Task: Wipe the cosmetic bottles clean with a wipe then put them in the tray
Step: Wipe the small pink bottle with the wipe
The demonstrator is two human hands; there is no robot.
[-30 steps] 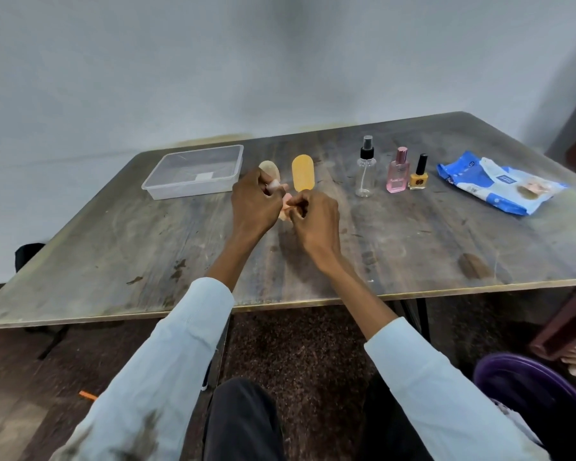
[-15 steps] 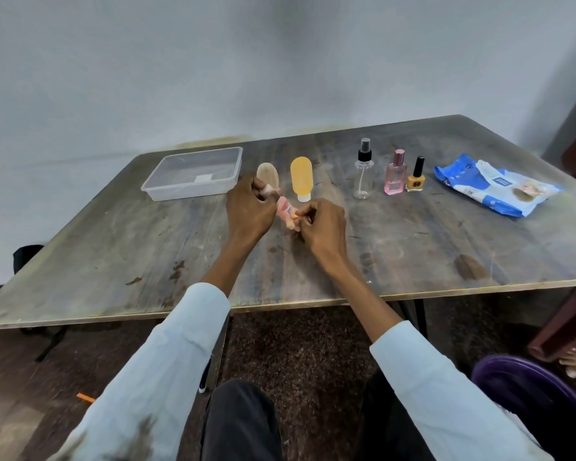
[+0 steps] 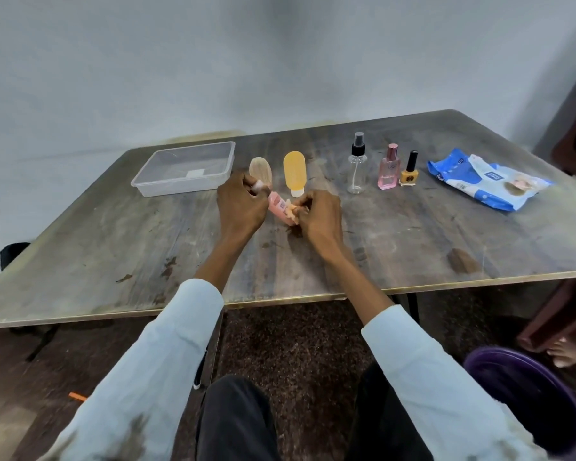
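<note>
Lowered toward bare tabletop [image 3: 396, 234], left hand [image 3: 241, 207] grips pink tube [image 3: 277, 205], right hand [image 3: 320, 217] pinches wipe [image 3: 291, 212]

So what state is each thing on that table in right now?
Small pink tube: tilted, held between both hands.
Left hand: grips the tube's upper end.
Right hand: pinches a crumpled wipe against the tube.
Clear plastic tray: holds no bottles.
Orange squeeze bottle: standing on its cap.
Clear spray bottle: upright, capped.
Blue wipe packet: lying flat.
</note>
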